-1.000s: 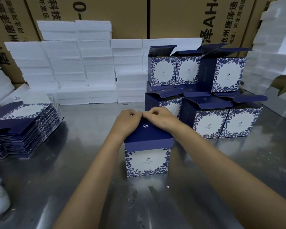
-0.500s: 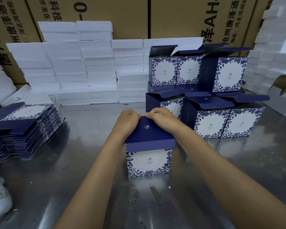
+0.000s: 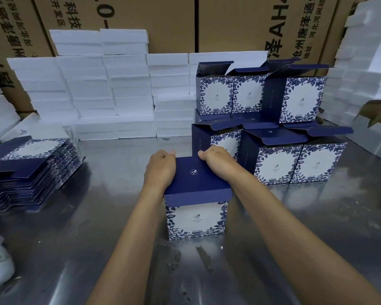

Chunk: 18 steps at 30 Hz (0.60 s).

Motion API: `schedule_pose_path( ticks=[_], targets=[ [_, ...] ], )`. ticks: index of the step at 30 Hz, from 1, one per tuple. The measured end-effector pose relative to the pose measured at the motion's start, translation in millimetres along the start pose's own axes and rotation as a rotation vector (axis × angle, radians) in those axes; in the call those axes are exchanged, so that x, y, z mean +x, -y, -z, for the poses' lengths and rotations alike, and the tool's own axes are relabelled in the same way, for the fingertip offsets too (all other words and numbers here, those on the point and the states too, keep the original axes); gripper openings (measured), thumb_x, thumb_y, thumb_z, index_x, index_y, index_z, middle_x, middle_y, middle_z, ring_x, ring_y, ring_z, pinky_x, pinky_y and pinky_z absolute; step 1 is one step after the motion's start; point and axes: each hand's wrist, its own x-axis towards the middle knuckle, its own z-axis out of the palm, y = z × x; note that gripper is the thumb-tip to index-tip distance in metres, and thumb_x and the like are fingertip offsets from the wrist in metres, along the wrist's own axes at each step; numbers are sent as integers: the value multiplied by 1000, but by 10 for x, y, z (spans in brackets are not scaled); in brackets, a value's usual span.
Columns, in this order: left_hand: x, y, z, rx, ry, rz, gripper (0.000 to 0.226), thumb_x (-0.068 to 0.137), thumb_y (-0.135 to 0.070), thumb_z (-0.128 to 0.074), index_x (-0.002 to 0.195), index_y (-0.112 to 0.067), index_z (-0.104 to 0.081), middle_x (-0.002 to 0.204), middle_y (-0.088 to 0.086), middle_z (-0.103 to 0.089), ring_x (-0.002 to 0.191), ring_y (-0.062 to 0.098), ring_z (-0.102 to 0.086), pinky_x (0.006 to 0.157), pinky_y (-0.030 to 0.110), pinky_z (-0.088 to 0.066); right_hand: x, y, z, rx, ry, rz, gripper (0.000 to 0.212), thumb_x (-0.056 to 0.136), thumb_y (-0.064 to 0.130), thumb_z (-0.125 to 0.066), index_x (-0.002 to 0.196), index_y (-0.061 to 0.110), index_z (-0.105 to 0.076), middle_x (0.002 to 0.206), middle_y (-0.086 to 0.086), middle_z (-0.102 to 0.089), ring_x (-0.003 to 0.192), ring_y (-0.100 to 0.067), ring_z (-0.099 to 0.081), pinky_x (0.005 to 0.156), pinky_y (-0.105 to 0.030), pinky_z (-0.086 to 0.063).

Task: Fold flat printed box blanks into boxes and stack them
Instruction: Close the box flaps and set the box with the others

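A folded box (image 3: 196, 201) stands upright on the metal table (image 3: 101, 227), and its dark top flap is being pressed shut at the far edge, where the left hand (image 3: 160, 170) and right hand (image 3: 217, 160) are curled over the two far corners and gripped onto it. Closing appears to be the step in hand; next, a lift onto the stacked boxes (image 3: 279, 137) just beyond and right of the grip is judged to be needed, with their raised flaps avoided. Bare tabletop lies left of the grip, before the flat blanks (image 3: 31, 170).
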Motion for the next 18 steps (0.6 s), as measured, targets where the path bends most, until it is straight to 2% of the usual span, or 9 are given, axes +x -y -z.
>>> schedule_pose_path(
  ticks=[2, 4, 6, 7, 10, 12, 15, 16, 18],
  targets=[
    [5, 10, -14, 1, 2, 1, 36, 104, -30, -42, 71, -18, -34, 72, 0, -40, 73, 24, -38, 63, 33, -27, -17, -22, -3, 31, -22, -13, 22, 103, 23, -46, 87, 8, -52, 81, -19, -54, 64, -20, -50, 54, -25, -36],
    [18, 6, -22, 17, 3, -3, 36, 104, -31, -41, 71, -18, -33, 72, 0, -40, 73, 25, -38, 64, 33, -27, -10, -52, -21, 53, -62, 22, 25, 101, 21, -50, 88, 0, -56, 95, -33, -60, 74, -21, -54, 65, -29, -41],
    [47, 3, -32, 35, 0, -14, 34, 104, -31, -42, 74, -17, -36, 72, 1, -42, 73, 24, -40, 64, 32, -29, -5, -67, -23, 24, -147, 133, 13, 99, 17, -57, 96, 4, -60, 106, -19, -65, 90, -18, -58, 80, -29, -46],
    [62, -4, -40, 50, -4, -26, 32, 104, -31, -42, 75, -17, -38, 73, 1, -45, 73, 24, -42, 64, 32, -31, -23, -60, -4, 15, -196, 214, 7, 97, 14, -62, 101, 8, -63, 109, -10, -64, 93, -13, -57, 83, -21, -46],
    [148, -37, -79, 64, -56, -62, 31, 103, -28, -46, 75, -16, -44, 76, 2, -51, 73, 23, -48, 65, 31, -35, -128, -113, 75, 55, -192, 400, 5, 90, 8, -71, 93, 12, -71, 103, -1, -66, 83, 3, -56, 75, -6, -40],
    [212, -86, -101, 51, -72, -80, 30, 102, -24, -48, 73, -16, -48, 80, 0, -56, 75, 23, -53, 68, 30, -41, -264, -202, 110, 85, -71, 442, 4, 88, 14, -77, 90, 16, -75, 100, 4, -70, 90, 2, -61, 81, -7, -40],
    [261, -153, -120, 71, -144, -206, 19, 97, -24, -57, 91, -11, -69, 104, -1, -68, 102, 23, -61, 92, 36, -49, -397, -335, 138, 38, 30, 471, 16, 83, 21, -83, 98, 21, -77, 114, 5, -65, 118, -9, -57, 105, -21, -39],
    [240, -161, -113, 78, -194, -283, 17, 96, -25, -60, 93, -12, -70, 107, 0, -68, 104, 19, -60, 93, 35, -49, -410, -360, 144, 32, 42, 475, 20, 82, 21, -83, 101, 21, -76, 119, 5, -63, 122, -10, -54, 110, -24, -38],
    [116, -135, -83, -49, -171, -383, 11, 94, -24, -65, 85, -18, -69, 97, -5, -68, 89, 3, -59, 80, 20, -46, -418, -392, 146, 45, 39, 481, 26, 82, 19, -84, 106, 19, -76, 123, 4, -60, 126, -9, -52, 114, -28, -35]
  ],
)
